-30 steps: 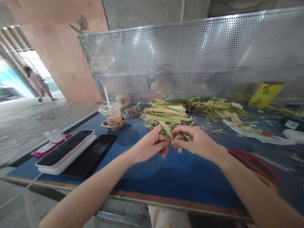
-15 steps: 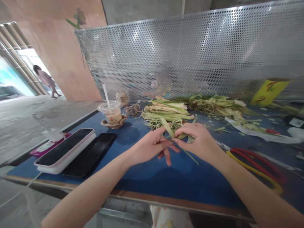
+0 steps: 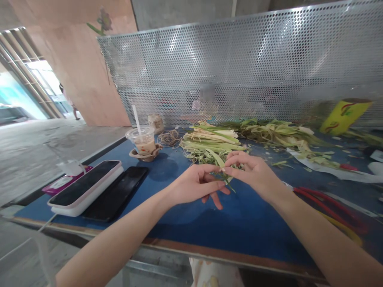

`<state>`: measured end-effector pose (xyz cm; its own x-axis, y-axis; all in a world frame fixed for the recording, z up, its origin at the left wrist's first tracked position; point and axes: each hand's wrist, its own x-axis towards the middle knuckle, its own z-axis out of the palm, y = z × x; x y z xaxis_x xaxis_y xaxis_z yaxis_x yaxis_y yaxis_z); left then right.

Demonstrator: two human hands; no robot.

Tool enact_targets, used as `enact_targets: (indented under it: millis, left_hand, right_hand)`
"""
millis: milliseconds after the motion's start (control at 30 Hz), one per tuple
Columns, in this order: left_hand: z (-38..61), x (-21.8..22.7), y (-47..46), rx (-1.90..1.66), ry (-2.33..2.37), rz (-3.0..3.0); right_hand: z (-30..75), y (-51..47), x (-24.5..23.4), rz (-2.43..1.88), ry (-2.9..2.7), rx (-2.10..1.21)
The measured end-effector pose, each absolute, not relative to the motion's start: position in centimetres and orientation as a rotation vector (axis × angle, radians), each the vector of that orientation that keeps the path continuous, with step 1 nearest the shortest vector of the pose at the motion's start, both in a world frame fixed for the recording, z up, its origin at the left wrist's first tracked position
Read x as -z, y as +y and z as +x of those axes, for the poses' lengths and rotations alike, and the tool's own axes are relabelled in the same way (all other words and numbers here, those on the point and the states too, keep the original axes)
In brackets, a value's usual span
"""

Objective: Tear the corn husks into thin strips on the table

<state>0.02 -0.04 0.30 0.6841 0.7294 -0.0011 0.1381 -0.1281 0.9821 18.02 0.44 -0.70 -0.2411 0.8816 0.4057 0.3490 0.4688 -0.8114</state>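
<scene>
Head view: a cup stood near the left edge of the table, a perforated screen beyond; inside the front edge, the right hand pinched a leaf strip, left hand half-open, grip unclear.

Forearms angled inward, left hand and right hand close together, left fingers loosely spread

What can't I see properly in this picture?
All in the head view:
Green leaf: its middle, hidden by the fingers.
Tool with red handles: its metal end, mostly behind the right arm.
Distant person: partly behind the pink wall.
Coloured shapes in the metal screen: too blurred to tell.
</scene>
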Motion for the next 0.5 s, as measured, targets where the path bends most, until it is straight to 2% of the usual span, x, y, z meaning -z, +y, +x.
enact_targets:
  millis: [233,500]
  left_hand:
    - [0.3,0.2,-0.1,-0.681,0.801,1.613]
    - [0.5,0.6,0.0,-0.675,0.822,1.632]
  right_hand:
    - [17.4,0.3,0.8,-0.951,-1.747,-0.838]
    - [16.8,0.1,0.9,-0.956,-1.724,-0.743]
